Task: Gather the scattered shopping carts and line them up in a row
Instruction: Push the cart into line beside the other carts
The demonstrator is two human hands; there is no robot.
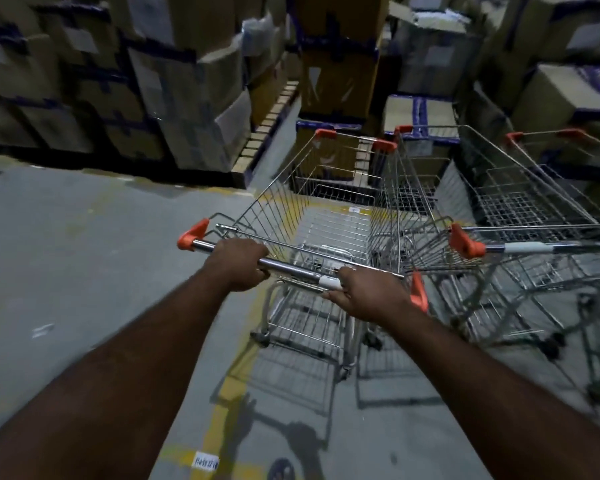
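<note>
Two bare forearms [125, 355], bare left grip [238, 263], bare right grip [368, 294]

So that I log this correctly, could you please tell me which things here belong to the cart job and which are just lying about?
Job: held cart, gripped by left hand and right hand; second cart; third cart.
Lying about: boxes, pallet, floor sticker.
</note>
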